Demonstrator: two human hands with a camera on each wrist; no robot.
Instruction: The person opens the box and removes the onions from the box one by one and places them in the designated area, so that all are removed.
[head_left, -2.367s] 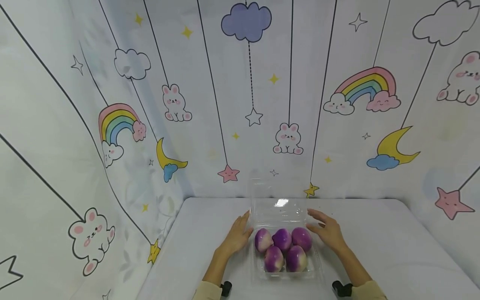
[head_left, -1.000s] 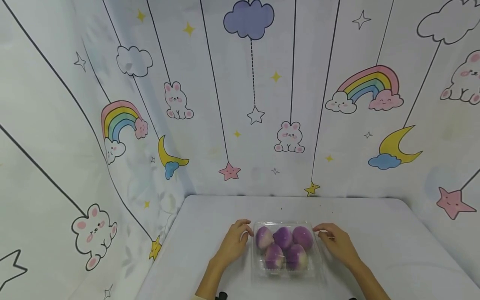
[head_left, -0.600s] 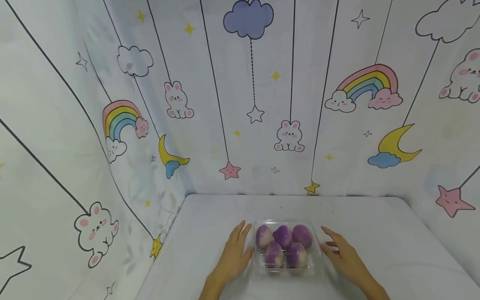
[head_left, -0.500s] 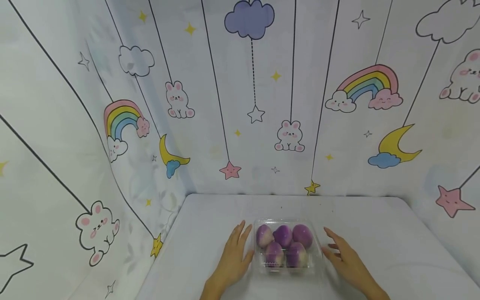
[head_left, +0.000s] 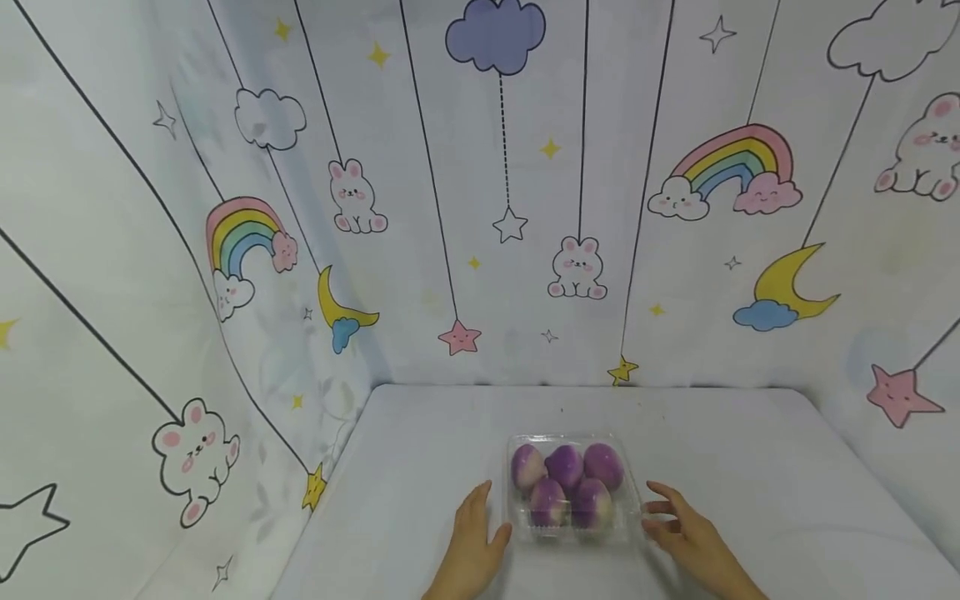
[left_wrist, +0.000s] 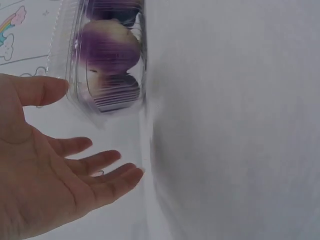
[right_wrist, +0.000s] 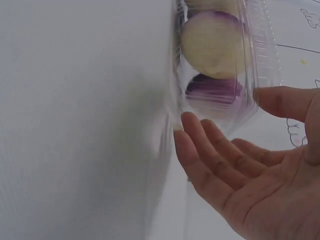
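A clear plastic clamshell box (head_left: 570,536) sits on the white table with its lid down. Inside it lie several round purple-and-cream vegetables (head_left: 592,502) that look like turnips. My left hand (head_left: 471,546) is beside the box's left side, fingers spread and holding nothing. In the left wrist view its thumb (left_wrist: 47,91) comes close to the box's rim; contact is unclear. On the other side, my right hand (head_left: 693,537) has loosely bent fingers next to the box. The right wrist view puts its thumb (right_wrist: 280,101) at the box edge, without a visible grip.
White cloth covers the table (head_left: 420,442). Behind it and at the sides hangs a white curtain (head_left: 525,317) printed with bunnies, stars, clouds and rainbows. A few small dark specks are on the table behind the box.
The box's lid, upright at first, has come down over the vegetables. Both hands have since moved from the box's back corners toward its front, and their fingers have loosened.
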